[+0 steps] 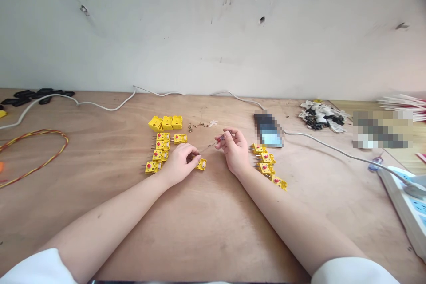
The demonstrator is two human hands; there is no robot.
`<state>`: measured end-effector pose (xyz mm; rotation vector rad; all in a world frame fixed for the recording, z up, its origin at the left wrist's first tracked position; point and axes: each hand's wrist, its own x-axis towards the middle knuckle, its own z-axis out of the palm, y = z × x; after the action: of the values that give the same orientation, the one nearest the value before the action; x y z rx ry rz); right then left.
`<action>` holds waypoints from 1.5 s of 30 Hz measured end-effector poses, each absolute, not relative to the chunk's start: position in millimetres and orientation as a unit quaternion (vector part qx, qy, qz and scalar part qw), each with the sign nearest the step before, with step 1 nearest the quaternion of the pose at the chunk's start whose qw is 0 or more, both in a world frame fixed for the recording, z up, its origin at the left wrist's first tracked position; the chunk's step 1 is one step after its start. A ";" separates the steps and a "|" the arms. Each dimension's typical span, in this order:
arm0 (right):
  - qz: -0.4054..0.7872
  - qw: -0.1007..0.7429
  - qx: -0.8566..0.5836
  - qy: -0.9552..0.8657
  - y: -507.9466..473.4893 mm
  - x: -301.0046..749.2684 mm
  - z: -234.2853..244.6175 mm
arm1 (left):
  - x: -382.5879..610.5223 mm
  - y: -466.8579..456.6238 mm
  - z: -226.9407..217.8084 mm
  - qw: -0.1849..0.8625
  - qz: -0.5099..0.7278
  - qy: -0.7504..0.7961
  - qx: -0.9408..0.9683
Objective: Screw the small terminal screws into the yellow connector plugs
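A small yellow plastic connector [201,164] is pinched at its edge by the left hand [179,165]. Just right of it, the right hand [234,151] pinches a slim screwdriver [213,143]; the hands are close but apart. Left of the connector stands a cluster of matching yellow connectors [158,151], and right of it a slanting row [265,163]. Beyond it, tiny brass screws [196,125] lie on the plywood bench [213,230], which meets a scuffed white wall [213,40].
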<state>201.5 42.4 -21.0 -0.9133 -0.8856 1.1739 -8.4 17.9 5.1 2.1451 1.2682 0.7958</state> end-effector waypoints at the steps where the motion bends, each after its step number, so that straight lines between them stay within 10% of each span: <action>1: 0.519 0.646 -0.400 -0.391 42.0 201.6 -20.5 | -8.3 17.9 5.5 0.260 0.293 0.470 0.791; 45: 0.500 0.616 -0.442 -0.418 43.1 200.3 -21.3 | -9.2 17.8 4.5 0.269 0.286 0.473 0.789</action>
<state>200.3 43.1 -21.3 -1.0190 -0.9625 1.1518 -9.2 17.8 4.5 2.1263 1.2744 0.7721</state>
